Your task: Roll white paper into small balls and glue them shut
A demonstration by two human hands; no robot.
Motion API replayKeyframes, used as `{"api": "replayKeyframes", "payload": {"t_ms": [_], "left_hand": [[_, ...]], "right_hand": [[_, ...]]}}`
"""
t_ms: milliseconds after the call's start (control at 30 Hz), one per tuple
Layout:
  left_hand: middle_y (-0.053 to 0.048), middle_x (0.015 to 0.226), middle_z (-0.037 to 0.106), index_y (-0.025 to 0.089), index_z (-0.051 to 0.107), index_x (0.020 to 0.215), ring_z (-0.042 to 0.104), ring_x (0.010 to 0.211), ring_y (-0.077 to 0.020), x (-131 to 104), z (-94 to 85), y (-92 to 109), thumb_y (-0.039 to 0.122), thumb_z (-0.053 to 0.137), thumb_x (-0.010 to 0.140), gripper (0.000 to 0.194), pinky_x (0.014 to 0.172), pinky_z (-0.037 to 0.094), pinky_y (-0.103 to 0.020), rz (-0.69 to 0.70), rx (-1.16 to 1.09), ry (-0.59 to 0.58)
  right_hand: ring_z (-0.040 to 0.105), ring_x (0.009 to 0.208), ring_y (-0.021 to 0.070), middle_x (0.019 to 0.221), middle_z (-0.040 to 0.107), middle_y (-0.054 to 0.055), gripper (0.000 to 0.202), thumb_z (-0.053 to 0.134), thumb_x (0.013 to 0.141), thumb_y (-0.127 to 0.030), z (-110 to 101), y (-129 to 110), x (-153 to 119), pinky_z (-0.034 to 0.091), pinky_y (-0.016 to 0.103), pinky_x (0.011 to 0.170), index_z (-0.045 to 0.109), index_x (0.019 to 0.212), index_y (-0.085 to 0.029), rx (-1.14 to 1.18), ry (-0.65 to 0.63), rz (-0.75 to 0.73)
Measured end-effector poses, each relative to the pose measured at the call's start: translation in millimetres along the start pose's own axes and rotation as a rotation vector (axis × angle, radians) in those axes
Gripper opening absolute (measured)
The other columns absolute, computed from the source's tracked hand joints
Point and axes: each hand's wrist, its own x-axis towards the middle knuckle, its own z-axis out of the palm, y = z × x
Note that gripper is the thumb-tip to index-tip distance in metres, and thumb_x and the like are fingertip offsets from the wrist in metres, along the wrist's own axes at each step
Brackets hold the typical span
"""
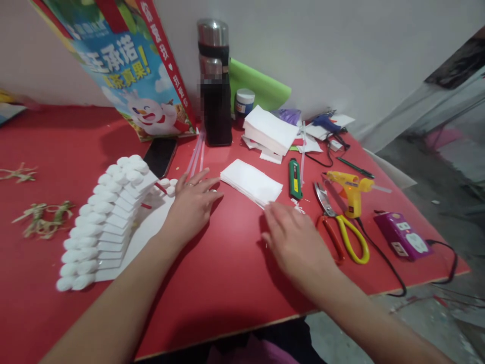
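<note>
A stack of white paper strips [252, 182] lies on the red table between my two hands. My left hand [191, 205] rests palm down with its fingers spread, left of the stack; a few small white oval pieces [172, 188] show beside it. My right hand [293, 240] is at the stack's near right corner, fingers stretched out and seemingly touching its edge. Its palm side is hidden. Behind my left forearm stands a stepped, curved construction [113, 217] of white cards tipped with rounded white pads, set on a white base.
Right: green utility knife [294, 178], red-and-yellow-handled pliers [341, 222], yellow glue gun [350, 189] with cord, purple box [401, 235]. Back: thicker paper stack [271, 129], dark phone [161, 155], clear glue sticks [197, 151], steel flask [213, 38], printed bag [140, 76]. Left: knotted twine figures [45, 218].
</note>
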Motion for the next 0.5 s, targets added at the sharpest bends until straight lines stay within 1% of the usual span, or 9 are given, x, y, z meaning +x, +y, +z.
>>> {"api": "replayKeyframes", "payload": {"t_ms": [67,100,167,233,267,333,367,433,500], "left_hand": [[-0.008,0.136,0.076,0.026,0.082,0.101,0.054,0.146,-0.0373,0,0.3,0,0.007,0.050,0.095,0.037,0.119,0.032,-0.070,-0.009,-0.031,0.021],[-0.009,0.137,0.075,0.026,0.081,0.104,0.054,0.146,-0.0370,0,0.1,1,0.010,0.052,0.097,0.034,0.119,0.033,-0.069,-0.012,-0.052,0.040],[-0.010,0.139,0.074,0.024,0.080,0.112,0.054,0.147,-0.0364,0,-1.0,3,0.019,0.056,0.100,0.027,0.120,0.034,-0.067,-0.017,-0.091,0.092],[-0.011,0.140,0.073,0.023,0.078,0.116,0.052,0.148,-0.0355,0,-2.9,6,0.021,0.059,0.100,0.025,0.121,0.035,-0.064,-0.016,-0.102,0.167],[-0.012,0.141,0.072,0.023,0.078,0.116,0.052,0.149,-0.0354,0,-3.9,7,0.021,0.060,0.100,0.024,0.121,0.036,-0.063,-0.017,-0.106,0.192],[-0.013,0.140,0.072,0.022,0.078,0.113,0.052,0.149,-0.0353,1,-6.0,8,0.021,0.061,0.100,0.021,0.121,0.037,-0.062,-0.010,-0.116,0.231],[-0.013,0.139,0.073,0.022,0.078,0.111,0.052,0.148,-0.0352,1,-6.8,9,0.021,0.061,0.100,0.020,0.121,0.037,-0.062,-0.007,-0.121,0.239],[-0.012,0.138,0.073,0.022,0.078,0.109,0.053,0.148,-0.0344,2,-7.8,9,0.021,0.061,0.100,0.019,0.122,0.037,-0.062,-0.001,-0.127,0.243],[-0.011,0.138,0.073,0.023,0.077,0.109,0.054,0.147,-0.0334,2,-7.8,10,0.021,0.060,0.100,0.019,0.123,0.037,-0.061,0.003,-0.128,0.249]], "right_hand": [[0.046,0.149,0.0374,0.162,0.051,0.021,0.065,0.050,0.108,-0.049,6,-11,-1,0.044,0.057,0.118,0.052,0.156,-0.006,0.142,-0.022,-0.171],[0.041,0.155,0.0347,0.166,0.047,0.017,0.074,0.047,0.107,-0.059,10,-14,-4,0.039,0.057,0.123,0.047,0.160,-0.007,0.188,-0.044,-0.237],[0.036,0.159,0.0314,0.169,0.043,0.014,0.081,0.041,0.107,-0.066,19,-15,-13,0.033,0.057,0.128,0.042,0.163,-0.008,0.205,-0.073,-0.268],[0.037,0.158,0.0334,0.167,0.044,0.018,0.081,0.040,0.107,-0.064,26,-5,-24,0.032,0.060,0.127,0.043,0.161,-0.004,0.155,-0.052,-0.187],[0.038,0.157,0.0364,0.165,0.047,0.021,0.080,0.041,0.108,-0.062,27,2,-28,0.034,0.062,0.125,0.046,0.158,-0.001,0.122,-0.019,-0.131],[0.044,0.151,0.0432,0.155,0.056,0.028,0.070,0.044,0.109,-0.053,23,16,-32,0.039,0.065,0.119,0.057,0.147,0.004,0.065,0.083,-0.047],[0.049,0.146,0.0452,0.149,0.061,0.029,0.062,0.047,0.109,-0.047,17,22,-30,0.043,0.065,0.114,0.062,0.140,0.004,0.052,0.142,-0.026],[0.060,0.132,0.0437,0.136,0.070,0.027,0.042,0.052,0.108,-0.034,-1,28,-16,0.050,0.061,0.104,0.069,0.129,-0.002,0.066,0.256,-0.011],[0.067,0.114,0.0377,0.124,0.074,0.023,0.031,0.054,0.107,-0.030,-21,28,9,0.054,0.054,0.097,0.071,0.124,-0.009,0.123,0.348,-0.010]]}}
